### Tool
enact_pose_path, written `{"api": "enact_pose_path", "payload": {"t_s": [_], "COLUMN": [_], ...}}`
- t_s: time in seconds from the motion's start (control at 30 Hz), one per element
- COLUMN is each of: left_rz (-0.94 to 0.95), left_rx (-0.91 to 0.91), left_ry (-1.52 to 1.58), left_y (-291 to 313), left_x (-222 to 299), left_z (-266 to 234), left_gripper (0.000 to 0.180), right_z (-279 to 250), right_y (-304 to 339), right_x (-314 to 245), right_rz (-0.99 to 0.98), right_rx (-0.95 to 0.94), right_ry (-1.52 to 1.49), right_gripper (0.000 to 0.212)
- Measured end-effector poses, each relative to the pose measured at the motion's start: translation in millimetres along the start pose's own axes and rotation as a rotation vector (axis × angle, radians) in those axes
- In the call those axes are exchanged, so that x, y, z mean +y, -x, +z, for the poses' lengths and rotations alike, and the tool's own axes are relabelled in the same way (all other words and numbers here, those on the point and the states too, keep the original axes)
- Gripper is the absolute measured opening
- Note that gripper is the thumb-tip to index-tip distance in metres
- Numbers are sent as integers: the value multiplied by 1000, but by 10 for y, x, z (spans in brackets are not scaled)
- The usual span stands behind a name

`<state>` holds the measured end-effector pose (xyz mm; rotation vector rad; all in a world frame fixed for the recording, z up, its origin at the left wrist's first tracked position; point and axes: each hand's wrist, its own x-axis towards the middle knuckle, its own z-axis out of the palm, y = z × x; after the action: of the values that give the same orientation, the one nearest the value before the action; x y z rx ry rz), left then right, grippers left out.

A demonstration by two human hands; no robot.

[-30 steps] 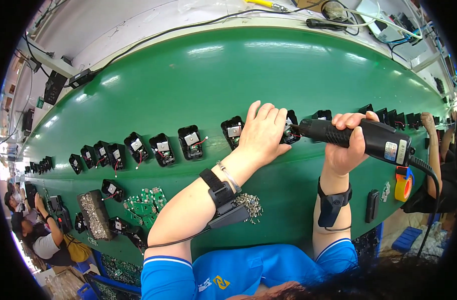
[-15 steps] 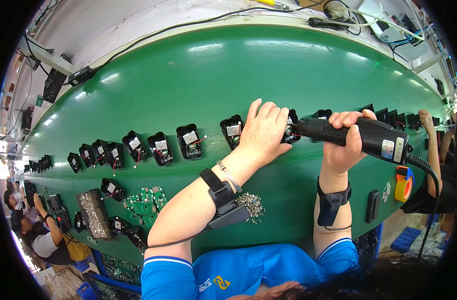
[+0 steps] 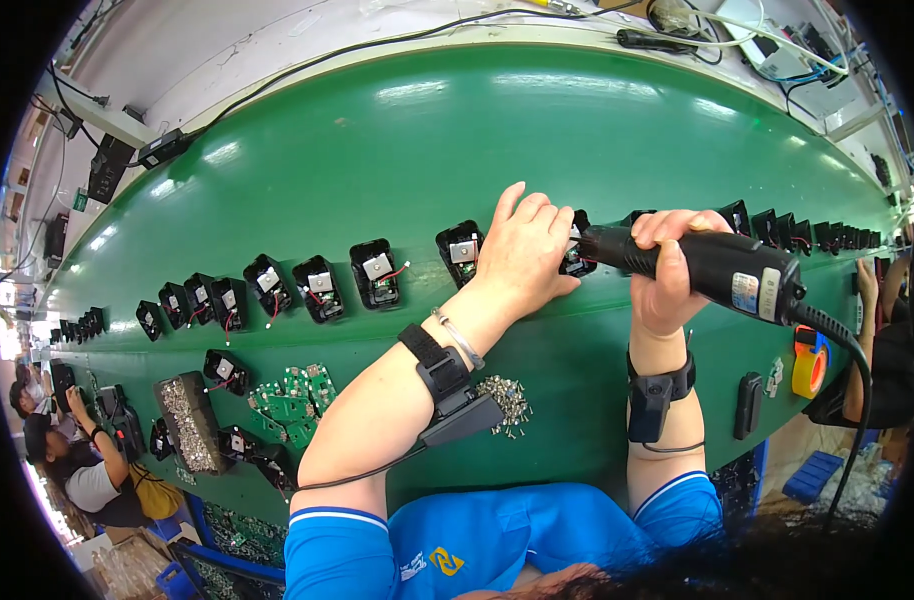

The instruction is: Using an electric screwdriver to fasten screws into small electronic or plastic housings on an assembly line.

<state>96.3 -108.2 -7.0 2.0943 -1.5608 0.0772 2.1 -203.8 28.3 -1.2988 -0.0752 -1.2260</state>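
Currently gripping a black corded electric screwdriver (image 3: 722, 270) in the right hand (image 3: 677, 268), with thumb and fingers wrapped snugly around the barrel, near three o'clock in the view. Thick-bodied, smooth toward the rear, textured toward the nose, marked with pale stickers on the flank, and trailing a black cable (image 3: 857, 370) down toward four o'clock. Aimed at about nine o'clock, with the slim tip reaching a black plastic housing (image 3: 580, 262) between two and three o'clock from the view's centre. Boxlike, open-topped and partly covered, with a silvery piece glimpsed inside; too small to tell at the tip's exact contact. Spread flat toward two o'clock, with fingertips beside that housing: the left hand (image 3: 525, 245); cannot tell a hold from a light rest.

Lined up between nine and ten o'clock on the green bench (image 3: 457, 120): neighbouring housings (image 3: 377, 272), each open upward, mostly fitted with a silvery square plate, and in several cases also with a red lead.

Filled with small silvery screws (image 3: 185, 425), toward eight o'clock: a dark oblong bin (image 3: 211, 415). Heaped loose at five o'clock: a screw pile (image 3: 504, 405). Stacked near eight o'clock, just beside the bin: green circuit boards (image 3: 295, 405). Low at seven o'clock, packed with more boards: a blue-rimmed crate (image 3: 262, 571).
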Motion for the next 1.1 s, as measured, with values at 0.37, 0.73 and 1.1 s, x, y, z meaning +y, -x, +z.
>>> {"api": "enact_pose_path", "payload": {"t_s": [0.37,0.73,1.1], "left_rz": [-2,206,340], "left_rx": [107,-317,-310], "left_ry": [-51,161,65], "left_y": [90,1059,940], "left_x": [18,565,649], "left_z": [-46,-290,-228], "left_gripper": [65,9,10], "right_z": [-55,-463,-497], "right_y": [-8,640,558], "right_x": [-533,-1137,-1235], "right_rz": [4,162,118], "right_rx": [130,152,146], "right_ry": [-159,-64,-54], "right_gripper": [33,39,40]}}
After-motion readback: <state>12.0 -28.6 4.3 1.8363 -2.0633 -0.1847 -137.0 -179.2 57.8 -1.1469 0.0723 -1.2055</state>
